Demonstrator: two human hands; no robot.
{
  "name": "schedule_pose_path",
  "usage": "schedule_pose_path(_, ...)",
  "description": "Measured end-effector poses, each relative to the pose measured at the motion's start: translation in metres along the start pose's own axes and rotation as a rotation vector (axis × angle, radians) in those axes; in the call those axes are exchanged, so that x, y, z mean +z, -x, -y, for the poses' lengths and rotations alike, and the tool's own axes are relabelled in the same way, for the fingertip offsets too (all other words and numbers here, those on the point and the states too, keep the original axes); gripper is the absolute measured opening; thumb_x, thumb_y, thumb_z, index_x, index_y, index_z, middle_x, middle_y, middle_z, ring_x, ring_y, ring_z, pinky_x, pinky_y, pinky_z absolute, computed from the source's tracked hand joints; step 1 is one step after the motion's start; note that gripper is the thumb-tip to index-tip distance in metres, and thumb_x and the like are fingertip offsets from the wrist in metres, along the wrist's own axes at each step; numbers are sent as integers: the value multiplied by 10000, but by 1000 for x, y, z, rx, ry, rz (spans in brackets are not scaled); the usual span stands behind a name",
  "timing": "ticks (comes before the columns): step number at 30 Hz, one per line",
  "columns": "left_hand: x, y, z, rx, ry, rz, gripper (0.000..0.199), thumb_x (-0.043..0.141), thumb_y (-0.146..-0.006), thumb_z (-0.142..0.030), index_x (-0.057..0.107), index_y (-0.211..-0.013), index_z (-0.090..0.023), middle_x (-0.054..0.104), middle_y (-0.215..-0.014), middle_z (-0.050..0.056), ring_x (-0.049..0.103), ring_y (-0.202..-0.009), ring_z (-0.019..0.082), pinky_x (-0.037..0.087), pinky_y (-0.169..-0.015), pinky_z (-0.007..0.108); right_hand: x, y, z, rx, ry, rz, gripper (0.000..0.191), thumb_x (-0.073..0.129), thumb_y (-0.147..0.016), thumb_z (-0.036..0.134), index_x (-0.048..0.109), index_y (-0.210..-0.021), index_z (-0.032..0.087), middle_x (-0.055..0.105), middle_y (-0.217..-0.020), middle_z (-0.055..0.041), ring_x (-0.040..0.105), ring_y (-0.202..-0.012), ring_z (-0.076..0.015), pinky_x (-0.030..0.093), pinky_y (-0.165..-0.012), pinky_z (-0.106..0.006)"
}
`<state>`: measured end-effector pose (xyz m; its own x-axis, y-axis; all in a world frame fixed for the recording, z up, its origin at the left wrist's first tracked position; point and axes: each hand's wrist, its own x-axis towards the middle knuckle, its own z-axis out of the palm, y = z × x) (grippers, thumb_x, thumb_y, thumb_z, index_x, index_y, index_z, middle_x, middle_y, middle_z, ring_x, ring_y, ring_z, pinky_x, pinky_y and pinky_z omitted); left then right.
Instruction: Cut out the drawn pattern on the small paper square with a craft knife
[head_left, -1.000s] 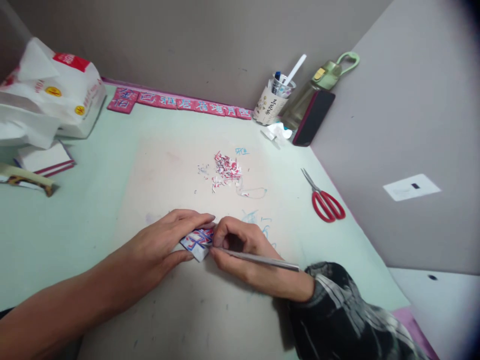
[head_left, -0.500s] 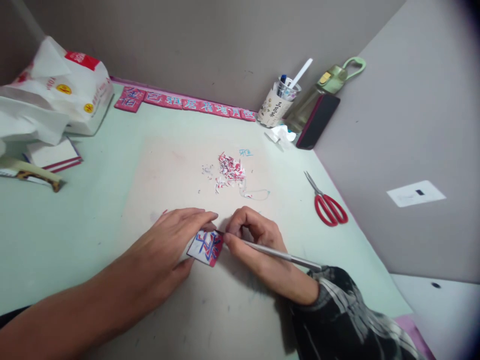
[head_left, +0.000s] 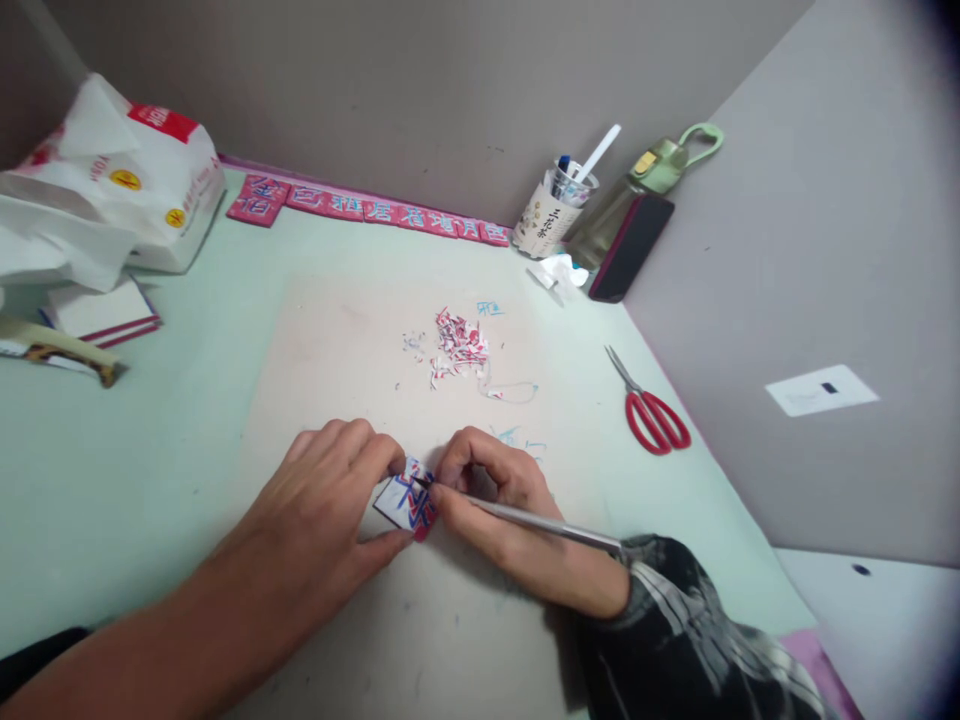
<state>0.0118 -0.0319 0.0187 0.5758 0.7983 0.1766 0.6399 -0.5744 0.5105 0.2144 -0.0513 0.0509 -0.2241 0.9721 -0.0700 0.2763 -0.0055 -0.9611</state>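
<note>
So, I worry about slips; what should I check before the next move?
1. Left hand holds the tile: ok.
2. Right hand grips the metal tool: ok.
3. Tip clear of left fingertips: not ok, they look close.
4. Tip touching the tile: cannot tell.
5. Scissors away from both hands: ok, off to the right.
6. Shavings pile clear of the tile: ok, lying beyond it.

Left grip (head_left: 330,490) hides part of the block (head_left: 399,502); tissue pack (head_left: 150,210), pale tool (head_left: 56,340) cut by left edge; bottle (head_left: 604,225) half behind phone (head_left: 634,250); wall card (head_left: 802,395) print (bar one dark square (head_left: 829,388)) too small to read
</note>
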Motion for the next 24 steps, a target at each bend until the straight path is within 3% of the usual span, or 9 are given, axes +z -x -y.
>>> schedule_pose_path(6, -6, 3, 22, 58, 95, 80, 475, 717, -866, -246, 536, -1304, -274, 617, -1142, 26, 554, -1077, 268, 387, -922, 409, 4, 1, 1, 13, 4, 24, 191, 642, -853, 173, 496, -737, 211, 540, -710, 40, 416, -626, -106, 334, -553, -239)
schedule_pose_path(11, -9, 0, 23, 71, 114, 112, 386, 704, -888, -213, 607, -1255, -284, 625, -1101, 17, 538, -1093, 271, 362, -943, 405, 7, -2, -4, -21, 35, 52, 195, 650, -856, 175, 496, -742, 210, 541, -701, 40, 424, -623, -106, 342, -566, -245)
schedule_pose_path(24, -11, -1, 20, 67, 139, 131, 436, 710, -897, -149, 597, -1292, -298, 613, -1094, 8, 517, -1081, 254, 342, -947, 390, 6, -6, -8, -11, 75, 100, 147, 647, -825, 133, 534, -759, 201, 563, -721, 30, 477, -632, -109, 375, -592, -249)
